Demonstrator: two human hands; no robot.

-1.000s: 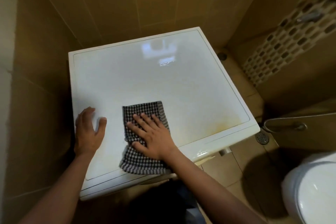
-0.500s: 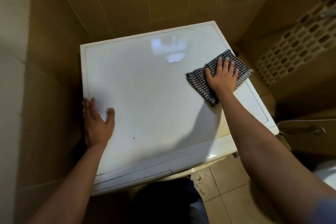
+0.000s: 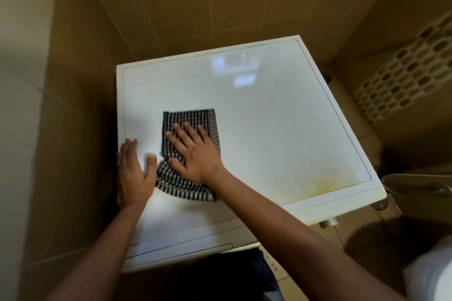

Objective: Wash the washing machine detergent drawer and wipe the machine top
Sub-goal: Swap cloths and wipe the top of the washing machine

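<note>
The right hand (image 3: 195, 154) lies palm-down on a black-and-white checked cloth (image 3: 189, 118), fingers straight and spread, pressing it flat against the white washing machine top (image 3: 281, 129). The left hand (image 3: 133, 176) rests flat at the left edge of the top, fingers straight and together, thumb spread toward the cloth and just beside it. Both forearms reach in from the lower frame. The cloth sits in the left half of the top, near the left edge and well apart from the rear and right edges. Brown tiled walls (image 3: 183, 7) stand close behind and to the left. A yellowish stain (image 3: 325, 184) marks the front right corner. The cloth's middle is hidden under the palm. Its pattern is blurred. A white fixture (image 3: 430, 273) is cut off at lower right.
</note>
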